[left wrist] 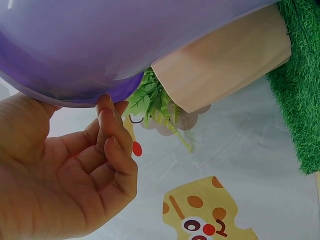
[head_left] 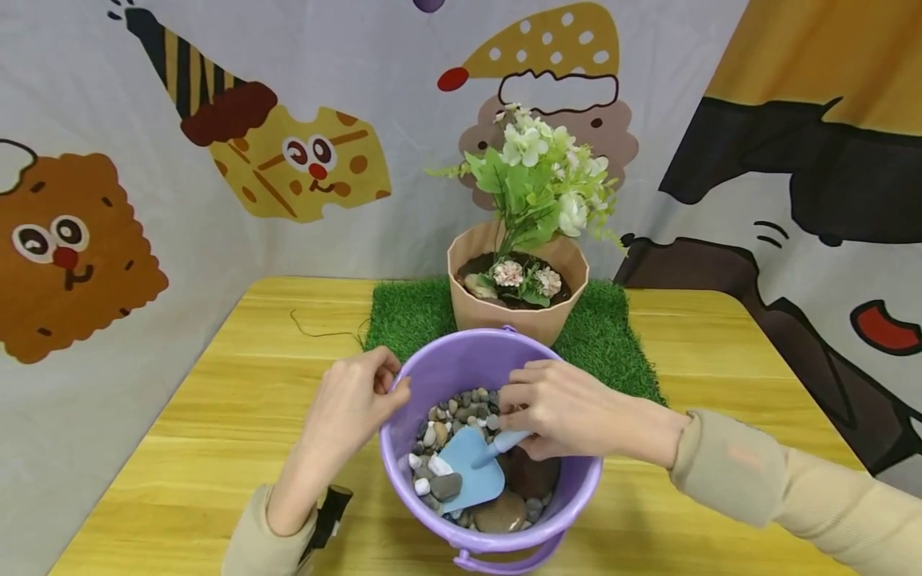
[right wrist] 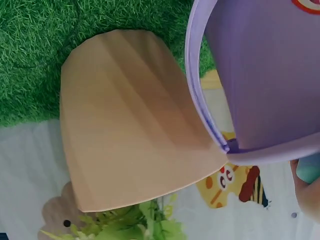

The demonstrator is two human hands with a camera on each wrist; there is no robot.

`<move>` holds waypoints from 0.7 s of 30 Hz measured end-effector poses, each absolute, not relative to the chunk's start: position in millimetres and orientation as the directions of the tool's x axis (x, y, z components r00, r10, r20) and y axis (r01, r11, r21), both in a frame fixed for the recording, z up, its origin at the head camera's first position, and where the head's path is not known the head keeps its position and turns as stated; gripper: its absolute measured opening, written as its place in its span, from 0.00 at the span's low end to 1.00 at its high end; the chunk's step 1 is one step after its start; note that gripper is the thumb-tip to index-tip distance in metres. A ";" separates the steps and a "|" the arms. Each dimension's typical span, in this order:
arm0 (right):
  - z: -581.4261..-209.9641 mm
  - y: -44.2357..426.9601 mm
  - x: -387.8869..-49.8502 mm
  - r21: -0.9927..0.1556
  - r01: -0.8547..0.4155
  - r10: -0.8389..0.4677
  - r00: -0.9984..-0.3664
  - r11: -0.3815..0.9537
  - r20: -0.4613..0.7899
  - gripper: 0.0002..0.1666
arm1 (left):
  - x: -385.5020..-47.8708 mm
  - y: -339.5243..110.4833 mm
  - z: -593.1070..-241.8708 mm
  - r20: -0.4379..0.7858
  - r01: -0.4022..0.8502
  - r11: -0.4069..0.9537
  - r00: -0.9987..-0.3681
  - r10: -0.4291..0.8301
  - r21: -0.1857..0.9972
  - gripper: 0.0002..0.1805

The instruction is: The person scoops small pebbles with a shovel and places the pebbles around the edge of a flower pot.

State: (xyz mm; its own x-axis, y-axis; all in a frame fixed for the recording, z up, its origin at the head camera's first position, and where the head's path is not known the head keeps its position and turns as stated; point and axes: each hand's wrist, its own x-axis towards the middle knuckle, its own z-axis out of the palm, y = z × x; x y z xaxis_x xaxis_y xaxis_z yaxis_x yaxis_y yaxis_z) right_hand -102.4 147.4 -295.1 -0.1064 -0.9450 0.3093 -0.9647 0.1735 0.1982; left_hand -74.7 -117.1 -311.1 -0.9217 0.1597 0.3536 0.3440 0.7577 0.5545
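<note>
A purple bucket (head_left: 397,468) stands on the table, holding pebbles (head_left: 464,408) and larger smooth stones (head_left: 499,512). My left hand (head_left: 353,396) pinches its rim at the left, with the fingers loosely bent in the left wrist view. Inside the bucket, my right hand (head_left: 551,404) grips the handle of a small light-blue toy shovel (head_left: 479,478). The shovel's blade lies tilted on the stones, with a grey stone (head_left: 446,486) and a white one (head_left: 439,466) at its left edge. In the right wrist view, only a bit of hand and shovel shows behind the rim.
Behind the bucket, a beige flowerpot (head_left: 507,318) with soil and white flowers (head_left: 536,160) stands on a green grass mat (head_left: 612,352). A thin dark wire (head_left: 320,334) lies on the wooden table (head_left: 245,400). A cartoon-printed cloth (head_left: 418,232) hangs behind.
</note>
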 end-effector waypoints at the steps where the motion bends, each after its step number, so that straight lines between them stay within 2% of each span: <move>1: -294.8 148.3 -103.1 0.182 -0.967 -0.939 -0.112 0.179 0.326 0.13 | -74.8 -117.3 -311.3 0.354 0.345 0.758 -0.921 0.160 0.554 0.05; 6: -292.3 152.8 -105.9 0.115 -0.975 -0.905 -0.130 0.191 0.405 0.15 | -75.2 -117.6 -310.7 0.362 0.350 0.756 -0.918 0.161 0.553 0.05; 12: -290.4 158.3 -107.3 0.106 -0.974 -0.876 -0.130 0.201 0.464 0.16 | -75.2 -117.3 -310.2 0.350 0.342 0.753 -0.923 0.158 0.561 0.05; 21: -283.0 172.1 -105.9 0.068 -0.961 -0.842 -0.199 0.268 0.502 0.18 | -74.4 -117.8 -311.9 0.339 0.336 0.751 -0.927 0.158 0.568 0.06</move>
State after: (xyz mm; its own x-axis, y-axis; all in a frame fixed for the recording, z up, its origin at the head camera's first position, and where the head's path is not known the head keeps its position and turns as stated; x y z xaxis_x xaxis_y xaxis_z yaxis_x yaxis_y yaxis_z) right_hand -105.9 172.1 -283.0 -0.1991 -0.8418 0.5017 -0.9610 0.2680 0.0682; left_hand -74.4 -117.8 -311.9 -0.9275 0.1585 0.3387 0.3359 0.7512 0.5682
